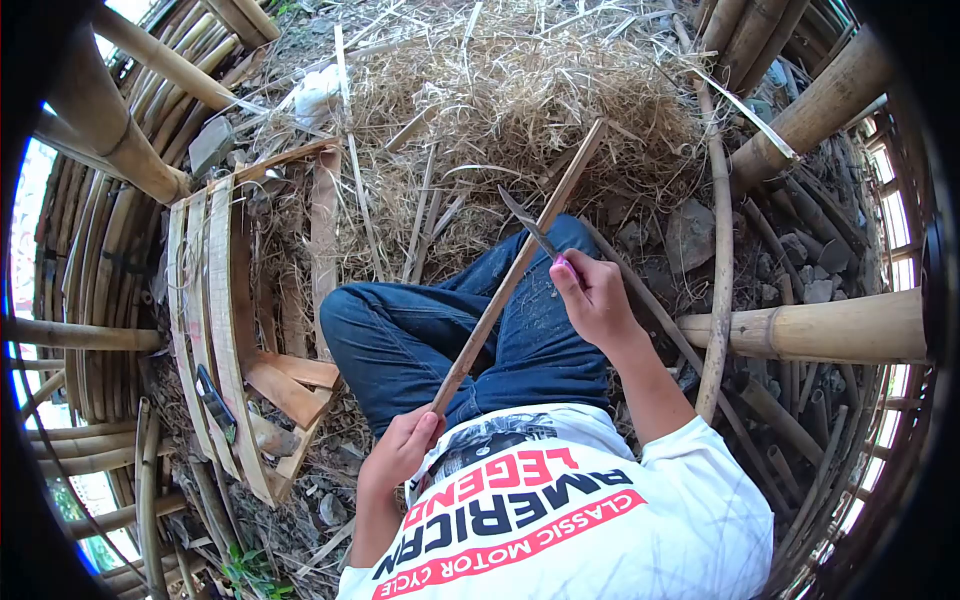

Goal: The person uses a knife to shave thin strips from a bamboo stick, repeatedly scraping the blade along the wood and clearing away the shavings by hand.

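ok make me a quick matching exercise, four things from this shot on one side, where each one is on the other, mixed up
Things:
1. left hand
2. right hand
3. bamboo strip
4. dry straw pile

Places:
A. heaped on the ground beyond the knees
B. gripping the knife against the strip
C. slanting across the jeans
D. holding the strip's lower end

Pairs: 1-D, 2-B, 3-C, 4-A

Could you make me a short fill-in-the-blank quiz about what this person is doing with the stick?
1. The right hand holds a ____ against the bamboo strip.
2. The left hand grips the strip's ____ end.
3. The person wears blue ____.
4. Behind the strip lies a heap of dry ____.

Missing words: knife; lower; jeans; straw
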Demonstrator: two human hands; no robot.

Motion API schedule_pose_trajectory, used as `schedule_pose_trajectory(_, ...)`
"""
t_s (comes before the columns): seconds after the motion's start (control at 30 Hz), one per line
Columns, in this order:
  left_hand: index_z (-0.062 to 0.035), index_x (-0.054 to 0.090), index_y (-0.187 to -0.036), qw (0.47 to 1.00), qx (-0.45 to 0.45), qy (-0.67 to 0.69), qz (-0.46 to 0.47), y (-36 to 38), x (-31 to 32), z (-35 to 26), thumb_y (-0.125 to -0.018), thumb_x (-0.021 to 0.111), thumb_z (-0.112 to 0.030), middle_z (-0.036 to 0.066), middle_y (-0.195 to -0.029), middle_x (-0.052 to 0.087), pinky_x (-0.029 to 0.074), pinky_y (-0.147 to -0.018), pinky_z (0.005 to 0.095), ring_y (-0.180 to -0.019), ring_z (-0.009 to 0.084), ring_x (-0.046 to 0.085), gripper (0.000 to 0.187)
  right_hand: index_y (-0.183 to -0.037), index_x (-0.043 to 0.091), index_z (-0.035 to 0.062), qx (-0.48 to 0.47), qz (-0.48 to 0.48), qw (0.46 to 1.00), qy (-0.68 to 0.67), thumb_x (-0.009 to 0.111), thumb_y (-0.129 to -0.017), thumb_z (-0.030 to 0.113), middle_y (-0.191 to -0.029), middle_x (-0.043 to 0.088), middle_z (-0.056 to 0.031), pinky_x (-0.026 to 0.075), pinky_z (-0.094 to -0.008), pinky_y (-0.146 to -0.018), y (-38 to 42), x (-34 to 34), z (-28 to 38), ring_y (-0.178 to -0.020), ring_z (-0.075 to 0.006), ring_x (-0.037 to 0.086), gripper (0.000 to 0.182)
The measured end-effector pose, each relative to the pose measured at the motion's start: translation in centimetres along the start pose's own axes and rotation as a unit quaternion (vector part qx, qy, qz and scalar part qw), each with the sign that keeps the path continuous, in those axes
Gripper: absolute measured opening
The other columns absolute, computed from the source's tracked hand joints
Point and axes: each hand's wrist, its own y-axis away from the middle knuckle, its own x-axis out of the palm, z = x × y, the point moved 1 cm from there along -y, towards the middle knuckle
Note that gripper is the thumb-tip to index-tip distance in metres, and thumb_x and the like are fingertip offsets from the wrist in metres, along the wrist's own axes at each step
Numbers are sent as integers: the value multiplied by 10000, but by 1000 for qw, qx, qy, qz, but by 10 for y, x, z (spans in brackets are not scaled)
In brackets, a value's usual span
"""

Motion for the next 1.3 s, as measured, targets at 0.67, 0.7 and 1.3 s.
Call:
schedule_pose_trajectory(0.67, 17, 537, -891, 946, -94, -309, -2, 20, 15, -19, -1010, 420, -285, 306, -755, 588, 421, -655, 545, -756, 492, 568, 345, -748, 670, 38, 174, 116, 967, 142, 516, -935, 504, -658, 634, -214, 506, -478, -595, 74, 26, -45, -646, -403, 635, 525)
schedule_pose_trajectory(0.7, 17, 537, -891, 946, -101, -309, 2, 21, 16, -20, -1010, 420, -285, 306, -755, 588, 421, -655, 545, -756, 492, 568, 345, -748, 670, 38, 180, 120, 966, 138, 516, -935, 504, -658, 634, -214, 506, -478, -595, 79, 30, -49, -646, -403, 635, 525)
schedule_pose_trajectory(1.3, 29, 539, -952, 913, -203, -353, 10, 27, 44, -32, -1020, 401, -327, 310, -746, 591, 429, -664, 554, -753, 500, 573, 389, -707, 683, 37, 156, 144, 960, 184, 526, -929, 515, -608, 632, -193, 523, -450, -526, 94, 34, -70, -574, -374, 643, 550)
